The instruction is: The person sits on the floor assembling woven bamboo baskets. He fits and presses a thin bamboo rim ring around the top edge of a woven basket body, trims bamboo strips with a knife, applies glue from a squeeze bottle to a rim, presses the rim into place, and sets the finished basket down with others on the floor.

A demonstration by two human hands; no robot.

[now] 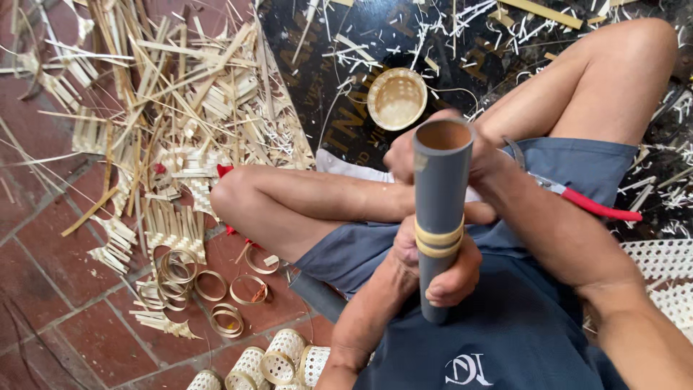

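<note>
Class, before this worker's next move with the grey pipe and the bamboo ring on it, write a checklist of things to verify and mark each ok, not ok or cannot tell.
1. Left hand grips the lower grey pipe firmly: ok.
2. Right hand steadies the pipe near its open top: ok.
3. Bamboo ring sits wrapped around the pipe, just above the left fingers: ok.
4. Ring ends joined tightly: cannot tell, the join is hidden.
5. Red-handled cutters rest on the right thigh, close to the right forearm: not ok, they could slip or catch.
6. Finished rings lie on the brick floor, apart from the hands: ok.
</note>
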